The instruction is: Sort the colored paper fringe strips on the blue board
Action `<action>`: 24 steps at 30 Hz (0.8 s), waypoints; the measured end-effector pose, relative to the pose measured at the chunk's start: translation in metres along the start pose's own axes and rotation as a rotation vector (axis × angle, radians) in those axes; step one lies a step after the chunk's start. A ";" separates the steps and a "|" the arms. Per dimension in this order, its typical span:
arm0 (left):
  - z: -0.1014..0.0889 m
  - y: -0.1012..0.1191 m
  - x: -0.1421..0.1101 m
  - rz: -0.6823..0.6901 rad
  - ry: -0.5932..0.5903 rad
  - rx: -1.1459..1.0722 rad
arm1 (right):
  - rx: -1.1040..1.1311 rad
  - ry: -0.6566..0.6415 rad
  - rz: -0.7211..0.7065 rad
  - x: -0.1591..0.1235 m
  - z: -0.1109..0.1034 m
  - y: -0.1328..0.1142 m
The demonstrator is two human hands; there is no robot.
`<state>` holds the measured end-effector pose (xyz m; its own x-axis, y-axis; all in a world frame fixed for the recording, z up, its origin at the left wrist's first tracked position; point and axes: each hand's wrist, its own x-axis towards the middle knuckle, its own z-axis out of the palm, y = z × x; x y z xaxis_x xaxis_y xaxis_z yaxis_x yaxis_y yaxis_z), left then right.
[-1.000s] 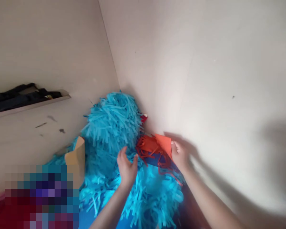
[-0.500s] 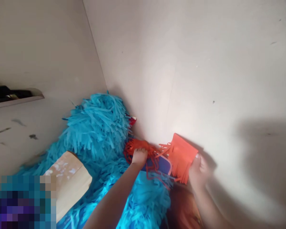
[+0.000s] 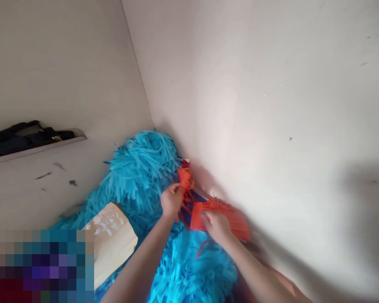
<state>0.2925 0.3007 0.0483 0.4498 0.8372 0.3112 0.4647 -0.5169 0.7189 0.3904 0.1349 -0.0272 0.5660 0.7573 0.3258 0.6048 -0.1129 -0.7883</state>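
Since half a second ago, the orange fringed sheet (image 3: pixel 198 209) has swung leftward, from beside the wall to over a dark blue panel (image 3: pixel 188 217), and the left hand (image 3: pixel 171 201) has shifted to the left side of the red-orange fringed bunch (image 3: pixel 185 176).

At far left, black items (image 3: pixel 22 134) lie on a narrow shelf (image 3: pixel 38 148) against the wall. Nearer, a tan piece (image 3: pixel 115 242) with whitish marks rests on a large form covered in bright blue paper fringe (image 3: pixel 142 164), which sits at the corner. Right of its upper part, the left hand's fingers are curled nearly together, tips touching the bunch; whether they pinch it, I cannot tell. Behind the bunch, a small dark red thing (image 3: pixel 185 163) shows.

Further right and nearer, the right hand (image 3: pixel 215 224) has its thumb and fingers closed on the orange fringed sheet, near its solid left end, while the strips spread right, blurred, towards the pale right wall (image 3: pixel 303 105).
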 end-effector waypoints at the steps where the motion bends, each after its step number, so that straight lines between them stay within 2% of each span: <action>1: 0.002 0.006 -0.010 0.072 -0.042 0.036 | 0.027 -0.001 0.012 -0.001 -0.001 0.000; 5: 0.033 0.023 -0.053 0.324 -0.243 0.169 | 0.327 0.123 0.235 -0.005 -0.014 0.010; 8: 0.059 0.024 -0.074 0.413 -0.342 0.269 | 0.483 0.273 0.364 -0.014 -0.023 0.029; 11: 0.075 0.018 -0.084 0.447 -0.390 0.359 | 0.317 0.480 0.257 -0.029 -0.032 0.046; 13: 0.079 0.014 -0.085 0.465 -0.405 0.406 | 0.046 0.540 0.042 -0.038 -0.038 0.049; 16: 0.079 0.012 -0.086 0.502 -0.413 0.452 | -0.322 0.378 -0.267 -0.043 -0.045 0.038; 18: 0.077 0.012 -0.086 0.526 -0.413 0.467 | -0.443 0.254 -0.357 -0.039 -0.046 0.030; 20: 0.074 0.013 -0.087 0.546 -0.408 0.471 | -0.496 0.187 -0.373 -0.032 -0.047 0.025; 24: 0.066 0.011 -0.092 0.535 -0.370 0.459 | -0.488 0.056 -0.319 -0.018 -0.054 0.029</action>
<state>0.3067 0.2066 -0.0138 0.8873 0.3827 0.2574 0.3459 -0.9214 0.1774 0.4278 0.0839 -0.0275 0.3345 0.7689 0.5450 0.9306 -0.1781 -0.3198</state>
